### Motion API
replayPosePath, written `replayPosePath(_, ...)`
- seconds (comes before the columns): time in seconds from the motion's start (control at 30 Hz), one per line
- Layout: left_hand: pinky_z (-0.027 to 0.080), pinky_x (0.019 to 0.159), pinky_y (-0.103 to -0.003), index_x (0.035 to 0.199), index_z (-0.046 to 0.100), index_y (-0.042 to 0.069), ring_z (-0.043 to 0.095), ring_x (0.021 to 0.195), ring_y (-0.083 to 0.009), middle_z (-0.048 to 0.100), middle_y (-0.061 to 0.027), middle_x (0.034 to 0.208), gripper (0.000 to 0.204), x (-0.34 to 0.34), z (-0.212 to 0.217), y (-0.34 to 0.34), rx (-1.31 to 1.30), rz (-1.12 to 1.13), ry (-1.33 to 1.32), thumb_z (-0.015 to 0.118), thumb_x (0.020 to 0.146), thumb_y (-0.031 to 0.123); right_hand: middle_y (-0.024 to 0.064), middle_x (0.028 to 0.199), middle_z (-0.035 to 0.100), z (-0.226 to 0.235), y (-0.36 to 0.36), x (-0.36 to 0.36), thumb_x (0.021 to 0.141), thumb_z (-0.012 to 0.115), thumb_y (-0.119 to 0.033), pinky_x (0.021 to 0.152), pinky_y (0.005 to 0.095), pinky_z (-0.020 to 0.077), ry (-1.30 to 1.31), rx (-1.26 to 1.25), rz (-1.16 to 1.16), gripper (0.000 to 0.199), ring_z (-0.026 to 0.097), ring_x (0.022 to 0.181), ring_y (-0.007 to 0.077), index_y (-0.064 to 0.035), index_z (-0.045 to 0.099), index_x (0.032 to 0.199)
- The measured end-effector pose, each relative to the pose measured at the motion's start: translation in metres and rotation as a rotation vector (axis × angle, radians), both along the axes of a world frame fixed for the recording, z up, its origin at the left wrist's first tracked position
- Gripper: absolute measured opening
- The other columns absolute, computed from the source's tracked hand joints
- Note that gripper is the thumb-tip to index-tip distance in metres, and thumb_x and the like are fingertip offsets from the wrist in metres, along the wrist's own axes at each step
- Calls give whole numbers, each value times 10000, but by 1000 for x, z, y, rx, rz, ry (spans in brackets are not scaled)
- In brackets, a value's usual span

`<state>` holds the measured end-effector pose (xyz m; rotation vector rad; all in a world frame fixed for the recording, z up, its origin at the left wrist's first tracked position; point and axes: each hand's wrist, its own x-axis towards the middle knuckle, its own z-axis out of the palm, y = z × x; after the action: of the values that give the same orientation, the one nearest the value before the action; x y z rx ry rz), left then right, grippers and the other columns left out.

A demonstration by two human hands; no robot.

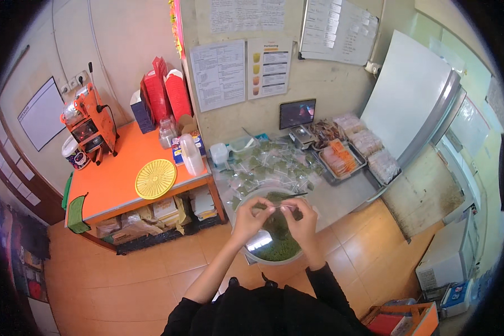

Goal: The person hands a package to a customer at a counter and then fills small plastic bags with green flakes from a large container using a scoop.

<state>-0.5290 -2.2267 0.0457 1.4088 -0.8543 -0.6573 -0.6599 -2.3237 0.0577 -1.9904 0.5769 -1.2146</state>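
Observation:
My left hand (251, 219) and my right hand (302, 222) meet over a round tub (275, 262), fingertips pinched together. Between them stretches a small clear plastic bag (280, 206), gripped at either side; its contents, if any, are too small to make out. Chopped or dried green bits (280, 249) lie in the tub, partly hidden by my hands. Close behind my right fingers a dark, thin handle (295, 195) rests across the tub's far side. Many little clear packets with green filling (274, 168) are spread over the metal table just beyond.
Left stands an orange table (109, 182) with a yellow round lid (155, 179), stacked clear cups (191, 155) and an orange sealing machine (92, 126). Trays of bagged goods (341, 159) sit right of the packets, before a small screen (297, 113) and a white fridge (406, 95).

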Motion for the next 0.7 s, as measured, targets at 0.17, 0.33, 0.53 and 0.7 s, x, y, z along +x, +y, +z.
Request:
replayPosePath(0.17, 178, 447, -200, 876, 693, 40, 314, 481, 14, 437, 113, 538, 73, 0, 6, 8, -85, 78, -22, 722, 840, 97, 48, 780, 643, 6, -7, -12, 821, 688, -75, 680, 269, 439, -6, 91, 104, 76, 565, 707, 130, -19, 655, 859)
replayPosePath(0.33, 167, 469, -199, 840, 701, 20, 270, 496, 11, 396, 119, 545, 81, -4, 3, 8, -159, 110, 51, 754, 802, 68, 42, 774, 637, 3, -5, -14, 808, 680, -59, 700, 259, 427, -22, 141, 149, 66, 568, 720, 126, -25, 640, 847)
replayPosePath(0.53, 170, 478, -197, 832, 699, 8, 259, 504, 6, 362, 122, 550, 78, -8, 3, 9, -174, 61, 28, 755, 785, 36, 60, 744, 613, 10, 4, -11, 775, 674, -41, 667, 287, 447, 56, 102, 162, 77, 574, 687, 157, -27, 619, 827)
replayPosePath(0.7, 173, 482, -198, 833, 703, 15, 266, 513, 5, 355, 121, 548, 63, -10, 9, 11, -131, 32, 21, 742, 795, 47, 63, 736, 606, 13, 8, -7, 741, 674, -24, 662, 299, 455, 63, 28, 186, 96, 587, 676, 192, -38, 609, 810)
